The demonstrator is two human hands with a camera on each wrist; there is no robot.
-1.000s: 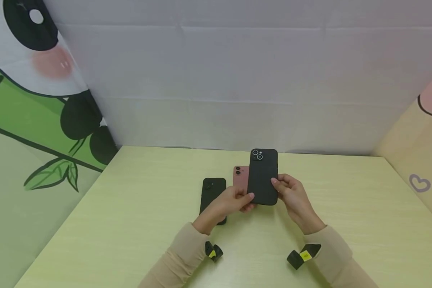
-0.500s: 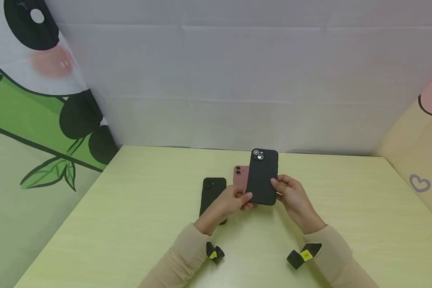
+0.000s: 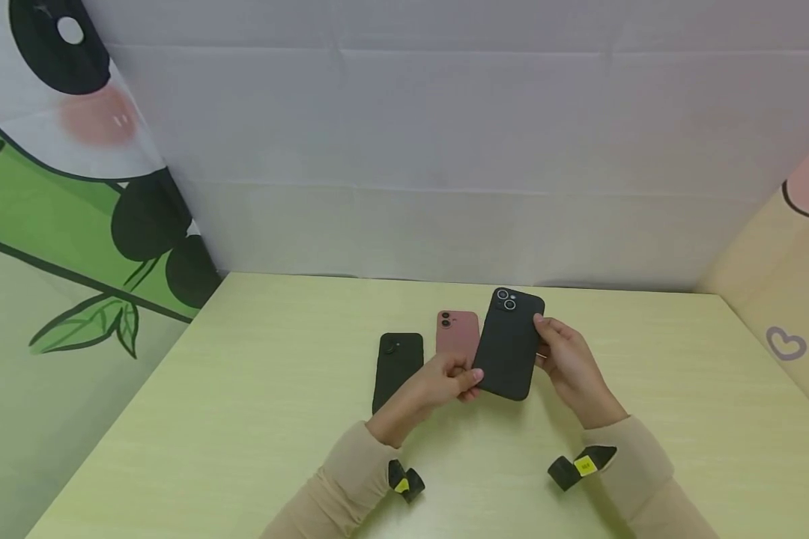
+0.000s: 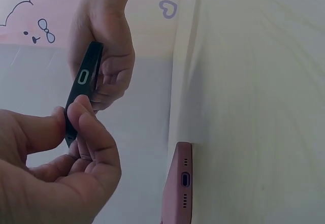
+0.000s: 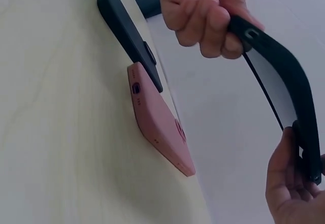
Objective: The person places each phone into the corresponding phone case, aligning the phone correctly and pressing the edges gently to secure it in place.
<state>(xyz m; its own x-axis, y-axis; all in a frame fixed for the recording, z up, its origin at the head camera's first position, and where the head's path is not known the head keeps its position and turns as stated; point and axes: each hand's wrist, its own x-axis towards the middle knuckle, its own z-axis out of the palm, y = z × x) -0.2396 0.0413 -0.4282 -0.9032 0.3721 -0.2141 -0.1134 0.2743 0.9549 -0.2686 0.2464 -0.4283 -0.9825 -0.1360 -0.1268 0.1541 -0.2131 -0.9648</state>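
A phone in a black case (image 3: 509,344) is held above the table, back and two camera lenses facing up, tilted to the right. My left hand (image 3: 443,382) pinches its lower left corner between thumb and fingers. On its right long edge, my right hand (image 3: 571,363) grips with the thumb over the back. The case's rim (image 5: 302,89) looks bowed in the right wrist view, with a small gap near the right fingers. Just behind the left hand lies a pink phone (image 3: 457,333). Left of it is another black phone (image 3: 398,367), partly hidden by the left hand and wrist.
The pale yellow table (image 3: 276,419) meets a grey-white wall sheet (image 3: 404,165) at the back. A cartoon-printed panel (image 3: 74,247) stands on the left, another panel (image 3: 768,299) on the right. Small black cameras (image 3: 566,471) are strapped to both sleeves.
The held phone has moved right and slightly nearer, tilting clockwise. My right hand went right with it, the left only slightly. More of the pink phone shows.
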